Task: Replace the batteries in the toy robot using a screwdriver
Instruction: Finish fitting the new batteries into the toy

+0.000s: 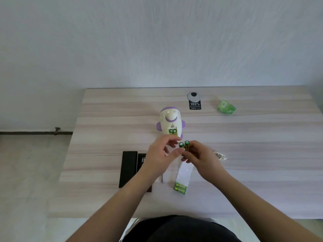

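A cream body with purple trim is seen on the toy robot (170,122). Green and yellow labels are borne by the batteries (184,145). Pale wood grain is shown across the table (262,154); black is shown by the case (128,168).

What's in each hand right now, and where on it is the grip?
Right hand grips two green cylindrical batteries round their lower halves, tops sticking up. Left hand holds nothing clearly; its fingertips reach toward them.

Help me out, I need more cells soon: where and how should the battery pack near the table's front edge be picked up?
Judging by its pose, grip the battery pack across its two long sides, from above. It lies flat on the table, so only the top and sides are reachable. The right hand, holding two batteries, is nearer; the left hand looks freer.
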A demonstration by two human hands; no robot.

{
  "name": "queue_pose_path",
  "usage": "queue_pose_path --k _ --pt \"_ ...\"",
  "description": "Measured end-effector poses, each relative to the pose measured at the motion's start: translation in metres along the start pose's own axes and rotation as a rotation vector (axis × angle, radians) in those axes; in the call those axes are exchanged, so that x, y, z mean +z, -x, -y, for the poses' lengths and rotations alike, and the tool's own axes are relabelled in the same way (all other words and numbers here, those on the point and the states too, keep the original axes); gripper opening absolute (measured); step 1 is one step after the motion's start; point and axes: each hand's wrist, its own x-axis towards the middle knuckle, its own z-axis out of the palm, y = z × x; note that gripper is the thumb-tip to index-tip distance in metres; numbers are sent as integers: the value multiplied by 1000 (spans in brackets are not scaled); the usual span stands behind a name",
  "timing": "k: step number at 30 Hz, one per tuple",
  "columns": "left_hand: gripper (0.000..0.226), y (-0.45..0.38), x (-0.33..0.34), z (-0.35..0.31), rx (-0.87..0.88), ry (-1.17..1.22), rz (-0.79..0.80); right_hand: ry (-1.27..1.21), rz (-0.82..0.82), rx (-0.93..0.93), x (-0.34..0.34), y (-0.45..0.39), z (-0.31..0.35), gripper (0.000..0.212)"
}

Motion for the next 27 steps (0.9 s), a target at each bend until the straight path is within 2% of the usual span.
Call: queue_pose_path --k 3,9,19,24,27 --pt "21 -1 -1 -8 31 -22 -90 37 -15 -42 7 -2 8 14" --pt "24 0 -2 -12 -31 16 -214 70 -91 -80 13 -7 19 17" --pt "21 1 -6 -11 51 33 -236 87 -100 -114 18 -14 20 26" --pt "21 -2 -6 -4 37 60 -226 89 -90 -103 18 -18 18 25" --pt "20 -2 -4 1 -37 75 -219 82 -67 -70 18 -20 13 17"
